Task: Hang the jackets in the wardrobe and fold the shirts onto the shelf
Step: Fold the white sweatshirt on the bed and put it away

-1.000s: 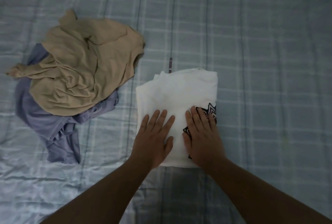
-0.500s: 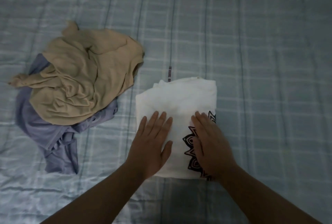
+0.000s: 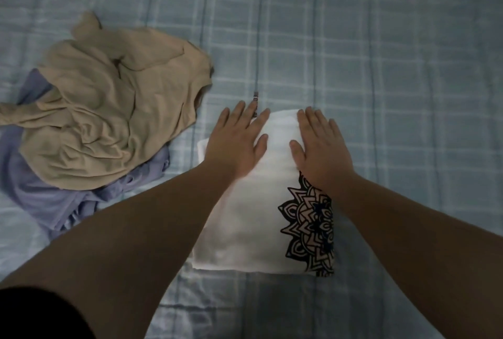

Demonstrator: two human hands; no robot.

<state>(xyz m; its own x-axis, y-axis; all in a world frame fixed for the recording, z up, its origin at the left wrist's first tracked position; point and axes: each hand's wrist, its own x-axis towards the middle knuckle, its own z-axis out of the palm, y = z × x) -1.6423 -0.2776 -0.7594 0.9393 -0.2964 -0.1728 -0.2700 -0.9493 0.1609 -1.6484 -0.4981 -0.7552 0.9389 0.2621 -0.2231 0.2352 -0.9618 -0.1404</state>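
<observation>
A folded white shirt (image 3: 253, 224) with a black mandala print on its right side lies on the bed in front of me. My left hand (image 3: 236, 140) lies flat with straight fingers on the shirt's far left corner, fingertips reaching past its edge onto the sheet. My right hand (image 3: 319, 143) presses flat on the shirt's far right part. To the left, a crumpled beige garment (image 3: 109, 110) lies heaped on a lilac garment (image 3: 54, 197).
A pale blue checked bedsheet (image 3: 394, 72) covers the whole view. A small fabric label (image 3: 255, 98) sits on the sheet just beyond my left fingertips. A dark sleeve edge (image 3: 32, 317) shows at the bottom left.
Both hands have slid from the shirt's near edge to its far edge, flat on the cloth. The mandala print, earlier partly covered by my right hand, now shows.
</observation>
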